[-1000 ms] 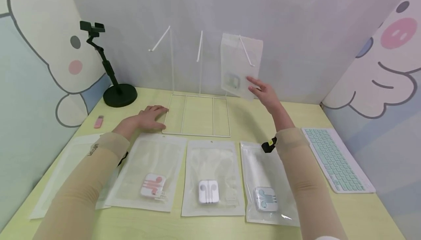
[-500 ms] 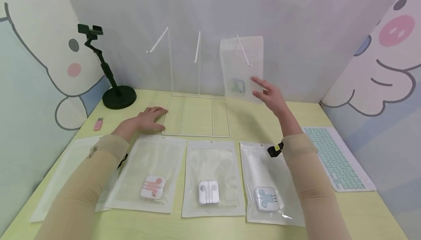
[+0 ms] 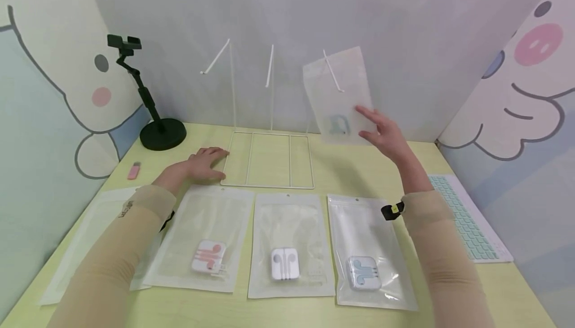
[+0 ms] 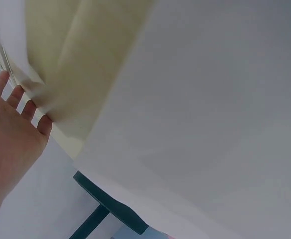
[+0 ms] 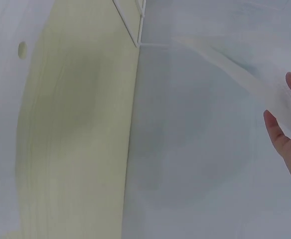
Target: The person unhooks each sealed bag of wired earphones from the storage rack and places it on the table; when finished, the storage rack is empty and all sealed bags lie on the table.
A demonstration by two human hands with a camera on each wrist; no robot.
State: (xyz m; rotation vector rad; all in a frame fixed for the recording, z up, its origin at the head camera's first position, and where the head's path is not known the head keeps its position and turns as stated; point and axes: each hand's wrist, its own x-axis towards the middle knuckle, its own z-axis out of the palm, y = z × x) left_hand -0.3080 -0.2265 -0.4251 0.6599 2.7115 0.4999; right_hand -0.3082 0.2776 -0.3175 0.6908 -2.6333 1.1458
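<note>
A translucent zip bag (image 3: 334, 76) with a pale blue earphone case (image 3: 339, 124) low inside stands tilted at the right prong (image 3: 333, 71) of a white wire display rack (image 3: 269, 186). The prong crosses its upper part; whether it passes through the bag's hole cannot be told. My right hand (image 3: 385, 136) pinches the bag's right edge between thumb and fingers, also visible in the right wrist view. My left hand (image 3: 202, 164) rests at the left side of the rack's base, fingers spread and touching the wire. Two other prongs, the left prong (image 3: 215, 57) and middle prong (image 3: 269, 66), carry nothing.
Flat in front lie a bag with pink earphones (image 3: 202, 218), one with white earphones (image 3: 289, 218) and one with blue earphones (image 3: 364, 228). Another bag (image 3: 85, 243) is partly under the left sleeve. Around them are a black phone stand (image 3: 162, 134), pink USB stick (image 3: 134, 170) and keyboard (image 3: 476, 233).
My right hand has moved to the right and slightly down, pulling the bag's lower part that way, so the bag now leans. My left hand has stayed on the rack base.
</note>
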